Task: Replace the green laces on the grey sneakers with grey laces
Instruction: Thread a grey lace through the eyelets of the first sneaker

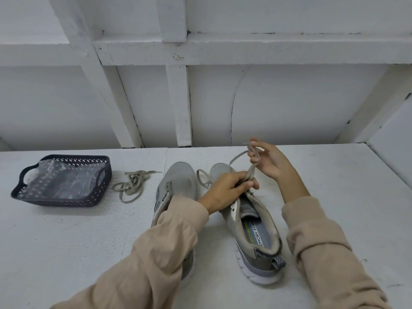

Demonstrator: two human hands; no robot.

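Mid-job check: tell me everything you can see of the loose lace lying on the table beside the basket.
The loose lace is a flat, fabric-looking strip, dull grey-green, lying in a tangled heap of loops on the white table, between the dark basket and the sneaker on the person's left. One tipped end points toward that sneaker. It appears to touch only the table.

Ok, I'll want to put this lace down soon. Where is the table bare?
Widest patch: right of the right shoe, to the table's edge. Also the near left, in front of the basket and loose lace pile. Crowded: between basket and left shoe, where the pile lies, and over the shoes, where left hand and right hand hold the lace.
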